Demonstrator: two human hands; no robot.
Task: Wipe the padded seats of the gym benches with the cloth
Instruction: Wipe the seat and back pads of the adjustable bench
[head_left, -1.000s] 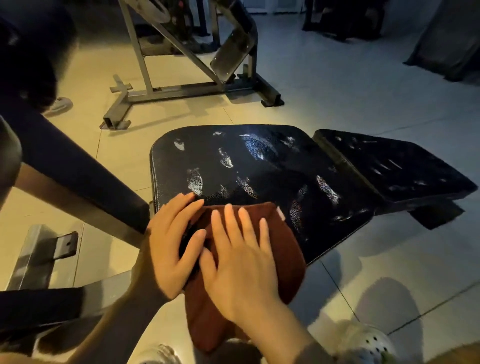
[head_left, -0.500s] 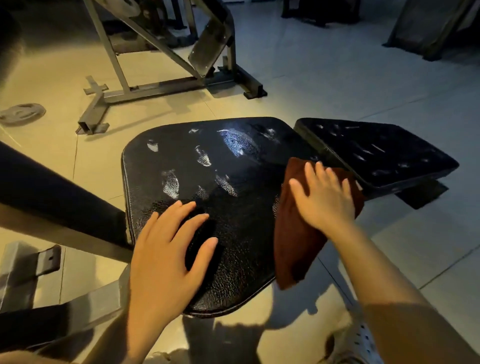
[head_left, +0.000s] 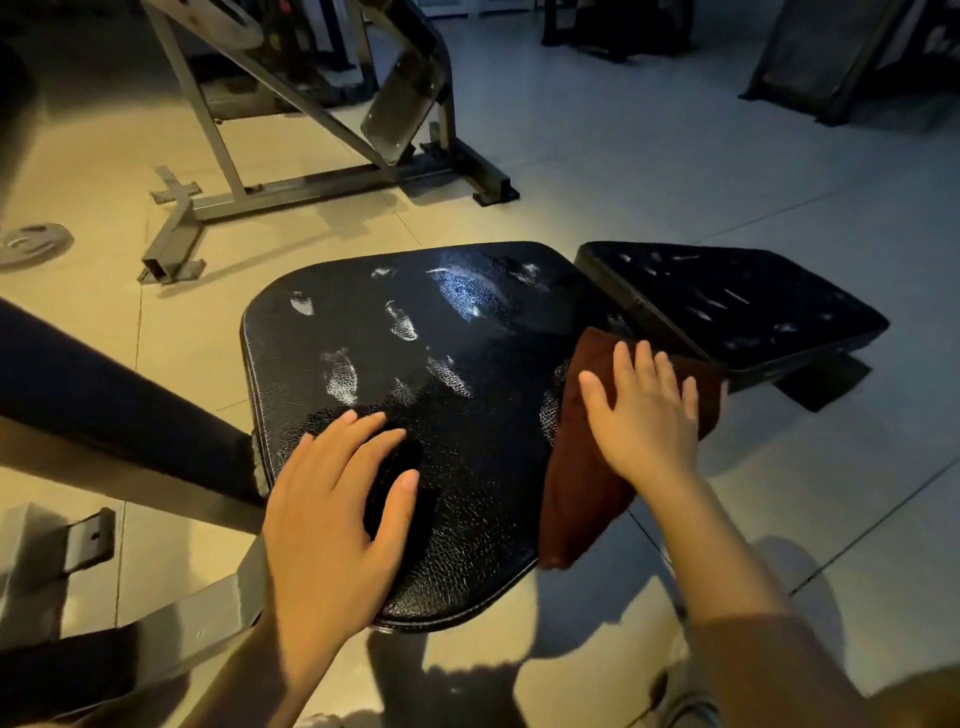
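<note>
Two hands flat on seat (head_left: 415, 374): left hand (head_left: 332, 525) at 7 o'clock, fingers spread; right hand (head_left: 644, 421) at 3 o'clock, fingers straight, pressing cloth (head_left: 582, 483).

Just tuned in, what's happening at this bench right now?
A person is wiping the black seat pad. The right hand presses a brown cloth flat at the pad's right edge, part of it hanging over. The left hand rests flat on the near left part. Pale smudges show farther up the pad.

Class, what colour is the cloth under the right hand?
Dark reddish brown cloth, head view.
</note>
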